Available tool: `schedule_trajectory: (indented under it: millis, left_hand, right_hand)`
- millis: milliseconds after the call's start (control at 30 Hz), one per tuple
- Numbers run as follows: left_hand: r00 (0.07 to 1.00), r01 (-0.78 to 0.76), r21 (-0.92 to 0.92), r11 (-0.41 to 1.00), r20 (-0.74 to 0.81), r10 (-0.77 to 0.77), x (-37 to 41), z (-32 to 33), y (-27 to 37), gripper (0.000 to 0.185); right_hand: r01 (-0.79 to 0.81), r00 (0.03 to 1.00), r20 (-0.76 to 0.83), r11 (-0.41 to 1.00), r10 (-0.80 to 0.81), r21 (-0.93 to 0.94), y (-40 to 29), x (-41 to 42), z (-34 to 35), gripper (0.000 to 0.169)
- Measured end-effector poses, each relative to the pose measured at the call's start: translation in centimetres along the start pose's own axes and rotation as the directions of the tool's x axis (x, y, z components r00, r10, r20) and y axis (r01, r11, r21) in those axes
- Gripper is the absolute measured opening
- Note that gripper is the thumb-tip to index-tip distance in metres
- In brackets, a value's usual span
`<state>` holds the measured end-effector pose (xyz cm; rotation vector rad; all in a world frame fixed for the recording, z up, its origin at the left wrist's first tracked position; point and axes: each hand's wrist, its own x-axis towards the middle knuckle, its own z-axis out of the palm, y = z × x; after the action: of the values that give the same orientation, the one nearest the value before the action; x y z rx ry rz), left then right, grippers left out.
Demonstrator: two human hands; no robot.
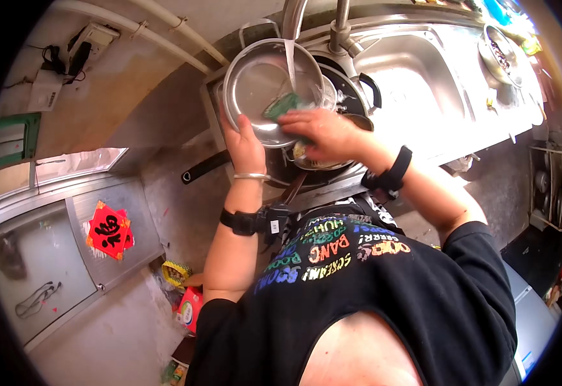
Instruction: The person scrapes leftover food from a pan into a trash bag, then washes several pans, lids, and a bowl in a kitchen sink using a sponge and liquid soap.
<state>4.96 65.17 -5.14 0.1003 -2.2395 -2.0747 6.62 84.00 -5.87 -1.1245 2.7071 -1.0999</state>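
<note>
My left hand [243, 144] grips the near left rim of a shallow stainless steel basin [254, 82], thumb over the edge. The basin is tilted under the faucet spout [294, 21], and a stream of water runs into it. In my right hand [322, 129] is a green scouring pad [283, 106], pressed against the basin's inner wall; that hand is slightly blurred. Beneath the basin, a dark pan with a black long handle [206, 166] and other cookware sit stacked in the left sink, partly hidden. A black side handle [370, 90] shows at the right of the stack.
To the right lies a second sink bowl [406, 67], brightly lit. Farther right, a metal bowl [500, 55] with dark contents stands on the counter. Pipes [141, 29] run along the wall at left, near a door bearing a red paper decoration [110, 231].
</note>
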Motion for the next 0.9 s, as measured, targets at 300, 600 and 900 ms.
schedule_trajectory:
  millis: [300,600,900]
  left_hand:
    - [0.993,0.049,-0.103,0.994,-0.104,-0.059,-1.1,1.9,-0.8,0.045]
    - [0.863,0.448,0.067,0.891,0.227,-0.451,2.6,-3.2,1.0,0.043]
    - [0.813,0.548,-0.053,0.835,0.267,-0.517,0.4,-3.5,5.3,0.071]
  right_hand:
    - [-0.192,0.976,0.045,0.941,0.213,-0.279,-0.6,-0.4,2.7,0.047]
    - [0.018,0.998,0.064,0.93,0.006,-0.368,1.9,-1.8,0.6,0.036]
    - [-0.061,0.992,0.111,0.997,0.065,-0.043,-2.1,-0.7,0.3,0.025]
